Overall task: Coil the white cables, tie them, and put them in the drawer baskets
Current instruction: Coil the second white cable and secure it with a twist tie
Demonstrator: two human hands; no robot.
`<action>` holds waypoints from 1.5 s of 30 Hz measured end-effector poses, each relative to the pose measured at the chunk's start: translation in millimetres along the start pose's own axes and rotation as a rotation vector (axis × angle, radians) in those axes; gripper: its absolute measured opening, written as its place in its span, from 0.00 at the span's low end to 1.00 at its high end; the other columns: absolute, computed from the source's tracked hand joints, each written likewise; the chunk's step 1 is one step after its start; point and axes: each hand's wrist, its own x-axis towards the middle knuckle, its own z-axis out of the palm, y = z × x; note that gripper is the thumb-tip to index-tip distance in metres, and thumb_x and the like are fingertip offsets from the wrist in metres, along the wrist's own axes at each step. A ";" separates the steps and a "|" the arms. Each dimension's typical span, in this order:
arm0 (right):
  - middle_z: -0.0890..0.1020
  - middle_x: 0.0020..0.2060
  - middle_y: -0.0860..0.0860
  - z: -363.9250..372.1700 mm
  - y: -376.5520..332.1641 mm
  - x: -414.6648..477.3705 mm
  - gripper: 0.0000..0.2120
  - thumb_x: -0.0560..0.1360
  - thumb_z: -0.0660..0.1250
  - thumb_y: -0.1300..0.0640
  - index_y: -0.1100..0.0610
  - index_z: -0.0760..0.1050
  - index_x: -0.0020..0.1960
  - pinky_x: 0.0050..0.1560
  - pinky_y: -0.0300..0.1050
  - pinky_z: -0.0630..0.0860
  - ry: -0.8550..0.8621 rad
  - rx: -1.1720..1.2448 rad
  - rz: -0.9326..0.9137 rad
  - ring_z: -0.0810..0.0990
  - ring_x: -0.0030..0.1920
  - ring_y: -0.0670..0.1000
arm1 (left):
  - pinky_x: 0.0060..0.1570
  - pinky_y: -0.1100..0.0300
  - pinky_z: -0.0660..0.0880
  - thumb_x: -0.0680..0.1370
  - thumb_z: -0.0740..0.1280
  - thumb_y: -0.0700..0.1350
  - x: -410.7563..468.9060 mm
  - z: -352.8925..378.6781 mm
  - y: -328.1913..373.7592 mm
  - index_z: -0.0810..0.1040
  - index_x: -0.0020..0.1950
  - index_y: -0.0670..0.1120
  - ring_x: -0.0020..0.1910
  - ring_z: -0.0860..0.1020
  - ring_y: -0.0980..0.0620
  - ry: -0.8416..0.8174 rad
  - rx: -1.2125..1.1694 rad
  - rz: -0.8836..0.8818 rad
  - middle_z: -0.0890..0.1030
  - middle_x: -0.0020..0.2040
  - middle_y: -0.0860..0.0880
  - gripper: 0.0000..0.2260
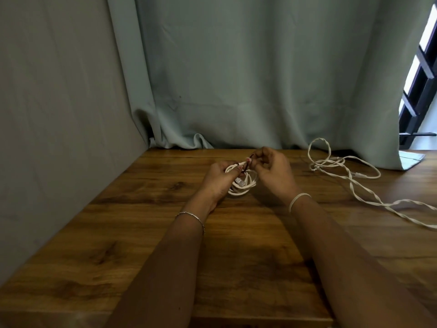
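A coiled white cable (pixel 243 185) is held just above the wooden table (pixel 132 209), near its far middle. My left hand (pixel 218 177) grips the coil at its upper left side. My right hand (pixel 272 169) pinches a thin dark tie (pixel 247 165) at the top of the coil, fingers curled. A white plug end shows inside the coil. A second white cable (pixel 345 171) lies loose and tangled on the table to the right, its tail running off toward the right edge. No drawer or basket is in view.
A grey-green curtain (pixel 236 79) hangs along the table's far edge, and a grey wall (pixel 59 114) closes the left side. A pale elastic band (pixel 298 200) sits on my right wrist and a bracelet (pixel 191 215) on my left. A window with dark bars (pixel 421 79) shows at the far right.
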 end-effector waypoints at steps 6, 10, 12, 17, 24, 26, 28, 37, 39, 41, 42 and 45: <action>0.83 0.37 0.44 0.1 -3.2 -0.7 0.12 0.71 0.72 0.62 0.45 0.77 0.39 0.49 0.52 0.80 0.014 -0.025 -0.002 0.82 0.41 0.44 | 0.56 0.47 0.79 0.78 0.68 0.42 -1.4 1.5 -1.9 0.81 0.57 0.45 0.50 0.82 0.47 0.003 0.156 0.044 0.84 0.51 0.45 0.09; 0.82 0.41 0.42 -1.3 -5.4 -2.5 0.09 0.72 0.72 0.59 0.45 0.77 0.41 0.52 0.52 0.76 0.011 -0.092 -0.050 0.78 0.46 0.47 | 0.58 0.47 0.78 0.77 0.69 0.41 -2.2 1.8 -0.5 0.81 0.55 0.49 0.52 0.82 0.48 0.002 0.178 0.087 0.84 0.53 0.46 0.08; 0.81 0.43 0.44 -3.2 -3.7 -1.1 0.06 0.72 0.72 0.57 0.47 0.78 0.43 0.51 0.52 0.75 0.001 -0.105 -0.048 0.77 0.47 0.48 | 0.58 0.48 0.77 0.77 0.70 0.42 -2.1 2.5 0.0 0.79 0.55 0.51 0.54 0.81 0.49 0.019 0.232 0.113 0.83 0.55 0.47 0.08; 0.83 0.40 0.51 -4.1 -2.1 1.7 0.02 0.74 0.71 0.60 0.56 0.80 0.46 0.47 0.49 0.79 -0.075 0.087 0.067 0.82 0.43 0.50 | 0.54 0.48 0.79 0.75 0.71 0.42 -6.1 3.2 2.2 0.73 0.54 0.49 0.52 0.80 0.49 -0.024 0.323 0.180 0.81 0.53 0.46 0.11; 0.82 0.35 0.59 -12.1 -13.7 -3.7 0.02 0.73 0.69 0.68 0.64 0.77 0.43 0.37 0.46 0.81 -0.161 0.593 0.426 0.82 0.35 0.55 | 0.50 0.52 0.80 0.72 0.75 0.40 -13.9 2.9 7.0 0.74 0.50 0.49 0.48 0.82 0.49 -0.058 0.234 0.179 0.83 0.49 0.46 0.13; 0.82 0.33 0.59 -16.3 -16.1 -3.2 0.01 0.73 0.69 0.68 0.65 0.78 0.42 0.33 0.45 0.81 -0.195 0.648 0.513 0.82 0.33 0.54 | 0.48 0.54 0.80 0.72 0.75 0.39 -14.6 2.2 8.7 0.73 0.49 0.49 0.48 0.82 0.48 -0.074 0.209 0.173 0.83 0.48 0.46 0.13; 0.82 0.33 0.60 -19.9 -15.9 -3.0 0.02 0.72 0.70 0.68 0.67 0.78 0.44 0.33 0.46 0.80 -0.242 0.687 0.572 0.82 0.33 0.56 | 0.49 0.53 0.81 0.72 0.75 0.39 -13.8 1.5 8.0 0.74 0.50 0.48 0.49 0.83 0.47 -0.089 0.173 0.152 0.83 0.50 0.44 0.12; 0.83 0.40 0.59 -30.2 -4.1 -0.2 0.08 0.70 0.68 0.65 0.67 0.79 0.48 0.45 0.46 0.81 -0.369 0.863 0.657 0.83 0.40 0.54 | 0.53 0.55 0.80 0.71 0.74 0.39 -17.6 -4.8 11.6 0.80 0.53 0.45 0.53 0.81 0.49 -0.152 -0.053 0.114 0.83 0.52 0.46 0.12; 0.83 0.45 0.61 -30.5 -2.0 0.3 0.13 0.69 0.69 0.64 0.67 0.79 0.52 0.52 0.48 0.79 -0.390 0.906 0.683 0.83 0.44 0.55 | 0.53 0.55 0.79 0.72 0.73 0.37 -17.4 -5.7 11.7 0.80 0.53 0.43 0.53 0.81 0.48 -0.152 -0.117 0.091 0.83 0.53 0.43 0.11; 0.83 0.47 0.61 -30.2 -3.9 -1.4 0.17 0.66 0.70 0.63 0.68 0.79 0.54 0.53 0.48 0.79 -0.399 0.918 0.697 0.83 0.45 0.54 | 0.56 0.52 0.78 0.72 0.72 0.36 -16.4 -6.9 11.7 0.79 0.53 0.42 0.54 0.80 0.46 -0.147 -0.180 0.055 0.82 0.55 0.40 0.10; 0.83 0.46 0.60 -30.3 -5.5 -2.5 0.17 0.66 0.69 0.63 0.68 0.78 0.54 0.49 0.46 0.81 -0.397 0.930 0.696 0.83 0.43 0.54 | 0.58 0.49 0.77 0.72 0.72 0.36 -15.6 -7.4 11.3 0.79 0.53 0.42 0.54 0.80 0.45 -0.154 -0.209 0.040 0.82 0.56 0.39 0.10; 0.84 0.43 0.59 -30.9 -11.1 -6.1 0.16 0.67 0.68 0.65 0.68 0.78 0.54 0.41 0.43 0.83 -0.400 0.984 0.688 0.84 0.40 0.53 | 0.61 0.45 0.75 0.73 0.71 0.37 -14.6 -8.3 10.3 0.79 0.54 0.41 0.53 0.80 0.44 -0.194 -0.269 0.005 0.82 0.54 0.40 0.10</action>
